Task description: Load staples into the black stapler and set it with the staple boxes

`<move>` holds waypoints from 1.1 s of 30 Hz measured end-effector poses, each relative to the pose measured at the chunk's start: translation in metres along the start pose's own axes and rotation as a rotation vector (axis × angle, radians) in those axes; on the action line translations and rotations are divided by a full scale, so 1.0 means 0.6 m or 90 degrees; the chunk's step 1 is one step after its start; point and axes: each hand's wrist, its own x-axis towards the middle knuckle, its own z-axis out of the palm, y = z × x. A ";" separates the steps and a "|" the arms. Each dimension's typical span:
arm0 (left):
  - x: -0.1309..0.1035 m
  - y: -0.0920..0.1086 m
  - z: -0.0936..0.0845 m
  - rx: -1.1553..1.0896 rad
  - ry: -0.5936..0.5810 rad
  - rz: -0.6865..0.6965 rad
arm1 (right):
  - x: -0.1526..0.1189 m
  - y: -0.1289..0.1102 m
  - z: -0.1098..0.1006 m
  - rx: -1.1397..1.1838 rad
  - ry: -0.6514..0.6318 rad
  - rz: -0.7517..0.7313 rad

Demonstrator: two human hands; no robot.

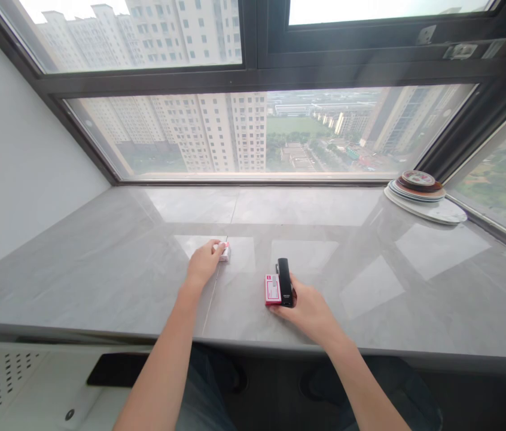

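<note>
With a small box (225, 252) pinched by the left hand (203, 264), the stapler (284, 281) and pink box (273, 290), clasped by the right hand (313, 308), could be parted by slackened grip.

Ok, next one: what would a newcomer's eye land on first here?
Probably the pink-and-white box and black stapler, side by side at the right hand, toward the front of the grey ledge. Then the wide window behind, with high-rises outside, and the stack of flat, rounded pieces in the ledge's far right corner.

High-rise room, towers (221, 129) beyond window (253, 78)
</note>
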 end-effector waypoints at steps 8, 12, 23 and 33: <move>-0.101 0.109 0.105 -0.039 -0.120 0.111 | 0.013 0.000 0.002 -0.034 -0.039 -0.018; -0.128 0.127 0.112 -0.022 -0.123 0.110 | 0.016 -0.001 0.001 -0.055 -0.058 -0.028; -0.124 0.243 0.207 0.007 -0.162 0.116 | 0.030 0.080 -0.109 -0.136 -0.079 -0.020; -0.125 0.500 0.341 -0.068 -0.279 0.183 | 0.038 0.244 -0.344 -0.106 -0.078 0.104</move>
